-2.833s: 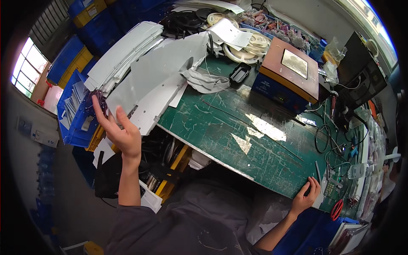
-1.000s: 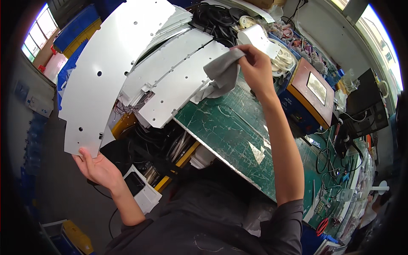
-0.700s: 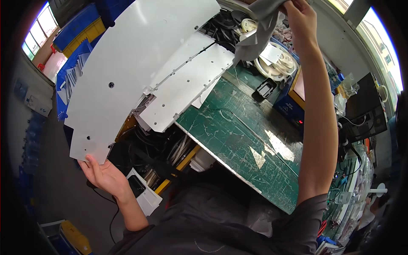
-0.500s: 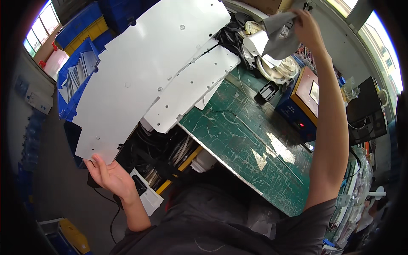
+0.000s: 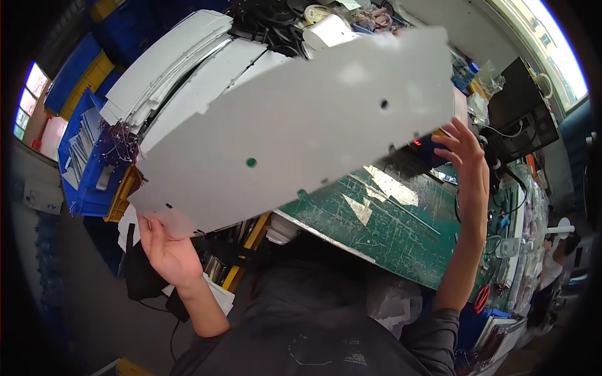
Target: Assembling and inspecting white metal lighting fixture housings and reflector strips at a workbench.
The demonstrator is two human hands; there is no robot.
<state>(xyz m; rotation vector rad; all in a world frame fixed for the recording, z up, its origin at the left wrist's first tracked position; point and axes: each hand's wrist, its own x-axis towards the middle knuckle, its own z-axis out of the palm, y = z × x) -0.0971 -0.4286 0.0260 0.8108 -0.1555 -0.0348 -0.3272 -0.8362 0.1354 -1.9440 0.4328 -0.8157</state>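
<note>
Two hands support one large flat grey-white sheet-metal panel point(image 5: 295, 125) with small drilled holes, held in the air above the counter's point(image 5: 389, 232) near left corner and tilted so that its right end sits higher than its left. The left hand point(image 5: 166, 247) grips the panel's lower left corner, the fingers curled up behind the edge and the palm facing the camera. The right hand point(image 5: 467, 156) meets the panel's right edge with the fingers spread and raised; whether they close round the edge cannot be told, since the sheet covers the contact.

Beneath the panel, the counter carries a scuffed green cutting mat with pale marks. A stack of similar grey-white metal sheets point(image 5: 169, 62) lies behind the held panel at upper left, partly covered by it. Blue plastic crates point(image 5: 94, 169) holding small pale parts stand at far left, just beside a yellow bin edge. A tangle of black cables point(image 5: 269, 22) lies at the top, near a white roll point(image 5: 326, 31). A black monitor point(image 5: 520, 106) stands at the counter's far right end, well apart from the left hand. The person's dark grey sleeve runs along the right forearm.
</note>
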